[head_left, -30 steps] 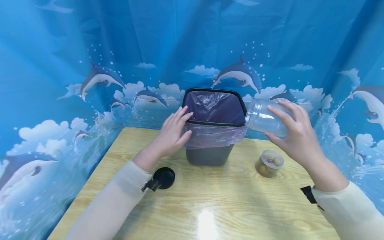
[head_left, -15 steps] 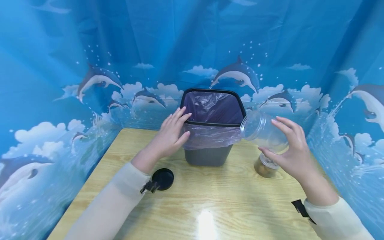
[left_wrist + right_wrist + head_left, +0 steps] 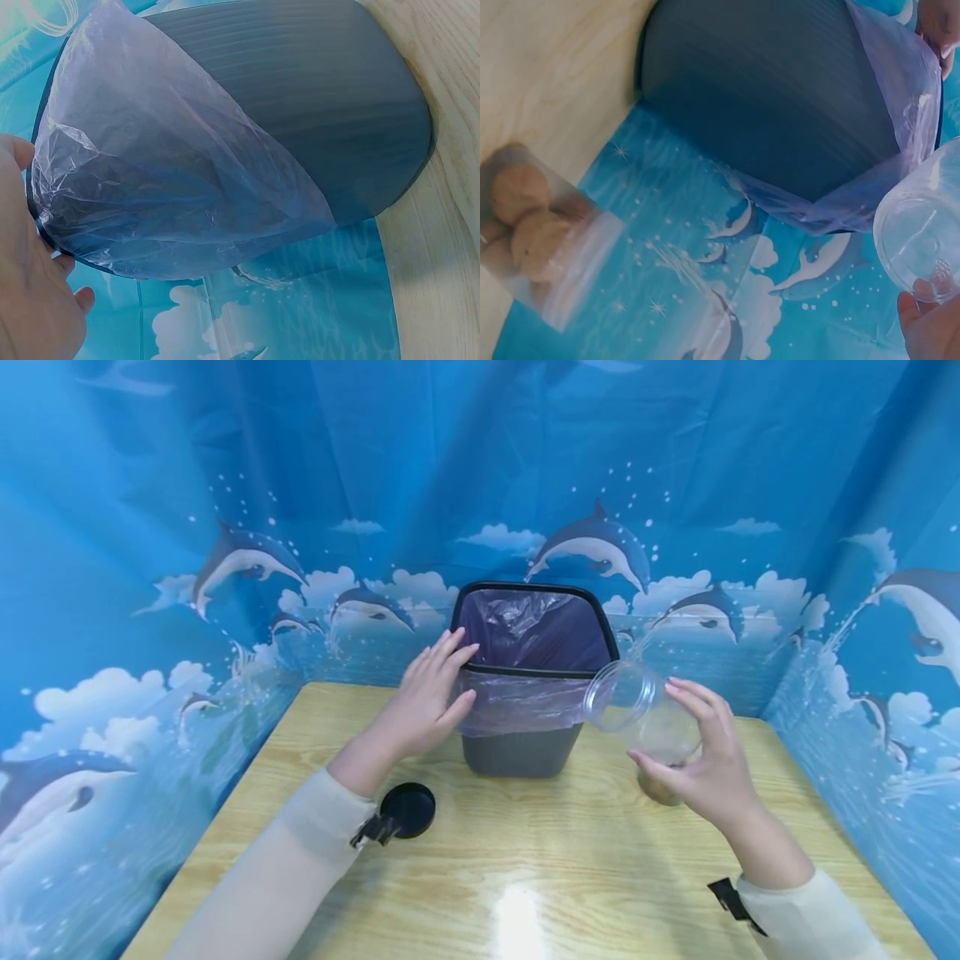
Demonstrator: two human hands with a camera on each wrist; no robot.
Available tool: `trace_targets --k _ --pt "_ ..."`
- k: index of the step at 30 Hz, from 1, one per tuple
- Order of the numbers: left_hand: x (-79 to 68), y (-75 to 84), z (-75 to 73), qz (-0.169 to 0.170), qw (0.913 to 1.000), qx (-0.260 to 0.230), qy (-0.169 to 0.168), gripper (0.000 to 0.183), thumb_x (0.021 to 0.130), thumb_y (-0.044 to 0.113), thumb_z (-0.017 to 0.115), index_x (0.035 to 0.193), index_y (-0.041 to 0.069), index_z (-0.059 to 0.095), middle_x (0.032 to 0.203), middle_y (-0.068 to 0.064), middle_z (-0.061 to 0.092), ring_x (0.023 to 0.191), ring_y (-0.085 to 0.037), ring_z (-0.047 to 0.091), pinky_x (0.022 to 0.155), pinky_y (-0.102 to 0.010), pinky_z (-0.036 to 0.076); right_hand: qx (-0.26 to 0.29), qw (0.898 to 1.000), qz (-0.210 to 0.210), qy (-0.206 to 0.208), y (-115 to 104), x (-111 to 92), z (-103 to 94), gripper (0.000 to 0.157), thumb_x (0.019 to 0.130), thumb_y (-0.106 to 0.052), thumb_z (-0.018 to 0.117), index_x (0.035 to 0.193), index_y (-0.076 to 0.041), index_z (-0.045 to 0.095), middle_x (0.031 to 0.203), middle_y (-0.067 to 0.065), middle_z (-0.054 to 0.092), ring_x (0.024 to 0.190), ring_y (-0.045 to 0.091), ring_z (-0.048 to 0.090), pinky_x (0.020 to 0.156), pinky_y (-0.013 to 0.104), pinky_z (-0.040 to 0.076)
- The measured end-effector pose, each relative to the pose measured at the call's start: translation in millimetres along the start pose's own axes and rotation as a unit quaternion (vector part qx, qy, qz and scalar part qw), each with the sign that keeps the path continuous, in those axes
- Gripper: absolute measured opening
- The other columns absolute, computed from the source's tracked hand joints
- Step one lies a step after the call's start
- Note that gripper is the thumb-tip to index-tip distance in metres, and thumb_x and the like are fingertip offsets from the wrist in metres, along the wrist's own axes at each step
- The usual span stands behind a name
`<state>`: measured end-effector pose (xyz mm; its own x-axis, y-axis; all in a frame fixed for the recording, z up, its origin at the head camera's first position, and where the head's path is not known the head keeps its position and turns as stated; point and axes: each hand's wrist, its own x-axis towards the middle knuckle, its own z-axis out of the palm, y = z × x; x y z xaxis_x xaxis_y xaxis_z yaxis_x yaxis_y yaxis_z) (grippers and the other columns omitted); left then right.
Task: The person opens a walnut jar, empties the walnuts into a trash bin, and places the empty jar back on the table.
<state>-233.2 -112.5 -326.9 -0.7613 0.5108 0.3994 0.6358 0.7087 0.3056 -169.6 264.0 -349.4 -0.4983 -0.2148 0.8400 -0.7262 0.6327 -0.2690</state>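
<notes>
A clear plastic jar [image 3: 663, 731], lidless and see-through, lies tilted in my right hand [image 3: 708, 777], thumb below and fingers above it. Its ringed mouth faces left and overlaps the front right corner of the grey trash bin [image 3: 517, 753] in the head view. A thin purple liner bag [image 3: 525, 703] is folded over the bin's black rim. With straight fingers, my left hand [image 3: 431, 697] rests on the rim's left side, thumb apart in front. Behind the jar, partly hidden, stands a small clear tub [image 3: 581, 270] of round brown pieces.
On the wooden table [image 3: 570, 860] a round black lid [image 3: 408, 810] lies beside the left sleeve. A blue curtain [image 3: 375, 460] printed with dolphins and clouds hangs behind and along both sides of the table.
My right hand has brought the jar down and slightly left, from beside the bin's rim to in front of the tub. The jar's mouth has turned toward the head camera. My left hand stays put.
</notes>
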Motion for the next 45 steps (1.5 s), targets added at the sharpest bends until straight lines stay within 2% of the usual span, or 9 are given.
trace_targets --k 11,20,26,31,35,45 --pt "-1.0 0.5 0.4 0.002 1.0000 0.000 0.005 0.061 0.106 0.037 0.040 0.159 0.013 0.022 0.168 -0.008 0.006 0.154 -0.024 0.000 0.122 -0.051 0.005 0.040 0.999 0.016 -0.004 -3.3 -17.4 14.8 0.095 0.078 -0.065 0.073 0.132 0.009 0.050 0.129 0.031 0.052 0.132 0.008 0.041 0.108 0.021 0.032" --pt "0.3 1.2 0.8 -0.001 1.0000 0.000 0.005 0.061 0.106 0.037 0.039 0.159 0.014 0.021 0.168 -0.007 0.005 0.154 -0.024 -0.001 0.122 -0.051 0.005 0.089 0.996 -0.021 -0.003 -3.9 -26.6 28.1 0.092 0.078 -0.061 0.077 0.128 0.012 0.051 0.124 0.033 0.055 0.127 0.015 0.048 0.104 0.025 0.037" --pt "0.2 1.4 1.8 -0.003 1.0000 0.001 0.006 0.060 0.106 0.036 0.040 0.159 0.014 0.022 0.168 -0.007 0.005 0.154 -0.023 -0.001 0.122 -0.052 0.005 0.105 0.994 -0.016 -0.025 -4.0 -36.3 34.7 0.095 0.078 -0.061 0.077 0.132 0.011 0.048 0.130 0.028 0.053 0.130 0.016 0.046 0.107 0.027 0.035" --pt "0.9 1.1 2.9 -0.005 1.0000 0.004 0.007 0.060 0.106 0.037 0.040 0.159 0.015 0.022 0.168 -0.006 0.005 0.154 -0.023 -0.001 0.122 -0.052 0.005 0.135 0.990 -0.002 -0.038 -2.0 -42.4 39.6 0.093 0.070 -0.047 0.086 0.132 0.011 0.048 0.133 0.026 0.053 0.131 0.013 0.045 0.107 0.027 0.036" --pt "0.9 1.0 2.3 -0.003 0.9999 0.005 0.009 0.061 0.106 0.037 0.040 0.159 0.014 0.022 0.168 -0.007 0.005 0.154 -0.023 -0.001 0.122 -0.052 0.005 0.140 0.989 0.005 -0.053 -1.8 -46.2 43.3 0.093 0.065 -0.038 0.087 0.135 0.009 0.048 0.134 0.026 0.053 0.132 0.013 0.045 0.105 0.025 0.039" --pt "0.9 0.2 2.0 -0.003 1.0000 0.004 0.007 0.060 0.106 0.036 0.039 0.160 0.015 0.021 0.168 -0.006 0.005 0.154 -0.023 -0.001 0.122 -0.050 0.003 0.119 0.990 -0.010 -0.073 -6.3 -52.5 54.0 0.092 0.078 -0.060 0.076 0.135 0.007 0.048 0.132 0.024 0.054 0.132 0.014 0.045 0.109 0.025 0.034"
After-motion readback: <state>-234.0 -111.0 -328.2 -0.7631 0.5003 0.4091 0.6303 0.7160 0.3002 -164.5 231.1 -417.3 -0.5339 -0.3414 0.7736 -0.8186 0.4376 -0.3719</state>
